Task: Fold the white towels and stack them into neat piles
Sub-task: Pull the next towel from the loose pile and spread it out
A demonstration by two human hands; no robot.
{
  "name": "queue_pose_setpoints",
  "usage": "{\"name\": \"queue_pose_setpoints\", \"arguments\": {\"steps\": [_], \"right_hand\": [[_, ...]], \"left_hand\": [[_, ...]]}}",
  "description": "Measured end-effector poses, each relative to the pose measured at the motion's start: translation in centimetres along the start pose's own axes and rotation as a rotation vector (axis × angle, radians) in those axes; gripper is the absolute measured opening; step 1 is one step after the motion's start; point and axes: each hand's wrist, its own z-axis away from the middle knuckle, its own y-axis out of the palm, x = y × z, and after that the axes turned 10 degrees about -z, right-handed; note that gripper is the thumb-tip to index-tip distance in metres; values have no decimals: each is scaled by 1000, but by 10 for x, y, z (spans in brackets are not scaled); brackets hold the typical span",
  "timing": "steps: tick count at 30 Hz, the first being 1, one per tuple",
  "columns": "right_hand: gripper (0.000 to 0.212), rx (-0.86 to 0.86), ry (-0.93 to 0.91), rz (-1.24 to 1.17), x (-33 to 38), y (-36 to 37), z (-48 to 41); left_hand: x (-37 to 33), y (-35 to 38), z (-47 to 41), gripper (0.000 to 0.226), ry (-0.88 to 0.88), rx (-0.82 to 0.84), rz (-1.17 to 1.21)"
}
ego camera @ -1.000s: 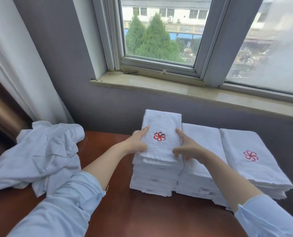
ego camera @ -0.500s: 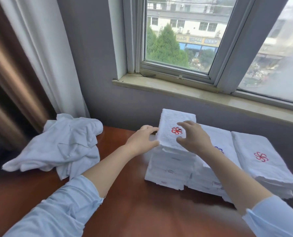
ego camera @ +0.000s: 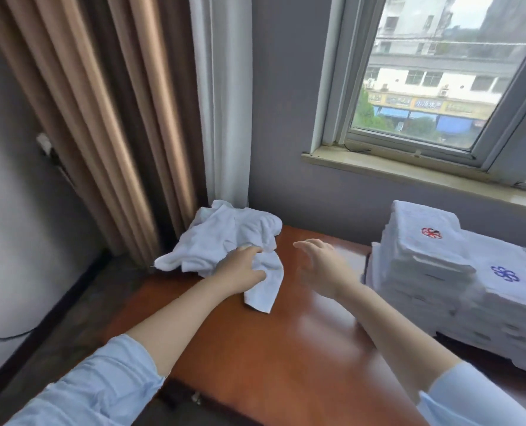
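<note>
A heap of crumpled white towels (ego camera: pixel 224 238) lies at the table's far left corner. My left hand (ego camera: pixel 243 265) grips the front of this heap, with a loose flap of cloth hanging below my fingers. My right hand (ego camera: pixel 323 265) hovers open over the bare wood, between the heap and the folded piles. A tall pile of folded white towels (ego camera: pixel 418 256) with a red flower emblem stands at the right. Beside it is a lower pile (ego camera: pixel 507 290) with a blue emblem on top.
The reddish wooden table (ego camera: pixel 286 348) has bare surface in the middle and front. Brown and white curtains (ego camera: pixel 151 118) hang behind the heap. A window sill (ego camera: pixel 409 176) runs along the grey wall above the piles. The floor drops away at the left.
Both hands left the folded pile and moved left. My left hand took hold of the crumpled heap. The view swung left, so the piles now sit at the right edge.
</note>
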Motion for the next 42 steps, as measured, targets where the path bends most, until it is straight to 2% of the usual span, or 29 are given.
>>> {"name": "queue_pose_setpoints", "arguments": {"steps": [7,14,24,28,31,32,34,37,42], "right_hand": [[63,102,-49,14,78,63,-19],[64,183,-72,77,110,94,-71],[65,270,7,16,76,140,-208],[75,297,88,37,42,158,-262],[85,422,167,134,14,173,-279],[83,458,185,141,5,179,-281],[63,448,200,119,-8,189,-284],[28,287,194,105,-16,200,-283],[20,213,190,91,-18,210,-281]], "left_hand": [[103,-34,43,61,-78,-30,-23],[160,-39,24,61,-104,-47,-101],[211,-32,-103,61,-157,67,-86],[226,-18,-161,67,-169,87,-67],[229,0,-191,71,-104,87,-124],[229,7,-198,72,-80,89,-150],[229,19,-212,71,-39,101,-211],[229,34,-223,64,-32,51,-226],[233,39,-229,21,-83,-103,-183]]}}
